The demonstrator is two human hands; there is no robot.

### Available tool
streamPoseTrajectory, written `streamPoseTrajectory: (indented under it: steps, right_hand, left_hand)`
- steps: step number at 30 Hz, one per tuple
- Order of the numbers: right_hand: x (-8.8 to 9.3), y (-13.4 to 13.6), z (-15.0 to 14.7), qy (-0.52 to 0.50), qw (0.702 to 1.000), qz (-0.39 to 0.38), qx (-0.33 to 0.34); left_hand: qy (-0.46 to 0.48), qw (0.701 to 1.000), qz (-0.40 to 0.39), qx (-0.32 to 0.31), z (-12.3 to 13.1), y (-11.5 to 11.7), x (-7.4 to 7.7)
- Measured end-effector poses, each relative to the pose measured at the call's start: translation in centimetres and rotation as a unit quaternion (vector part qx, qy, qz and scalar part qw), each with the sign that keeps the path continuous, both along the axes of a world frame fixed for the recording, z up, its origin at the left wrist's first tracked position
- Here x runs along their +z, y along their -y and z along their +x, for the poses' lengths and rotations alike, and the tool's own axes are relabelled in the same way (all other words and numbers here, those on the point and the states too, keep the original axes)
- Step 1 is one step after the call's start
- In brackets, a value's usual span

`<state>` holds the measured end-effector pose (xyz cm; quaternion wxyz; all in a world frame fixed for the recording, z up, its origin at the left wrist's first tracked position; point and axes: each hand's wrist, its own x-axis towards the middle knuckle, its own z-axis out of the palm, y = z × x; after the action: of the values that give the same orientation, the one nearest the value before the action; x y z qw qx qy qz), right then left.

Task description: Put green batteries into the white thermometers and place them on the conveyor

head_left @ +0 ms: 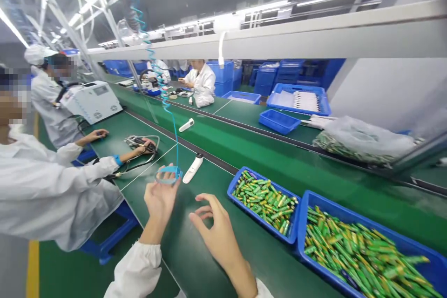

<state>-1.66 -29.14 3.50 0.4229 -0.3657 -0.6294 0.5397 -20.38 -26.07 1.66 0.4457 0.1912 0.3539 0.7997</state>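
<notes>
My left hand (161, 198) is raised over the green bench, palm up. A blue wrist strap (177, 175) loops around its fingers, and the hand holds it near the thumb side. From the strap a thin blue cord (177, 144) runs up into a hanging coil. To the right, my right hand (218, 230) hovers above the bench with fingers curved and apart, holding nothing. Just beyond my hands lies a white handheld device (193, 168) with a dark end. The nearer blue bin (234, 194), filled with green and yellow batteries (268, 200), stands right of my right hand.
A larger bin (303, 237) of batteries stands at the right. On the green belt lies another white device (186, 125). At left, a co-worker's hand (148, 145) is on bundled cables. Behind are blue trays (279, 122) and a plastic bag (366, 135). A beam (279, 39) crosses overhead.
</notes>
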Motion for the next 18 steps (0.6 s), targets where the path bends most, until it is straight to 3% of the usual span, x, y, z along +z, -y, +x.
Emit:
streamPoseTrajectory:
  steps: [3, 6, 13, 16, 18]
  right_hand:
    - [0.8, 0.4, -2.0, 0.011, 1.000, 0.013, 0.022]
    - [0.7, 0.8, -2.9, 0.014, 1.000, 0.002, 0.003]
    - [-3.1, 2.8, -1.6, -0.016, 0.996, -0.048, -0.076]
    - [-4.8, 5.3, -0.5, -0.037, 0.986, 0.000, -0.165]
    - [-5.5, 7.0, 0.3, -0.023, 0.969, 0.073, -0.236]
  left_hand:
    - [-0.069, 0.998, 0.008, 0.010, -0.6, 2.2, 2.2]
    - [-0.187, 0.979, -0.053, -0.065, 0.6, 4.5, 2.4]
    - [-0.061, 0.970, -0.069, -0.226, 4.4, 9.5, 1.4]
    - [-0.057, 0.955, -0.087, -0.278, 5.2, 10.7, 1.4]
    - [-0.089, 0.947, -0.097, -0.292, 6.1, 10.7, 1.6]
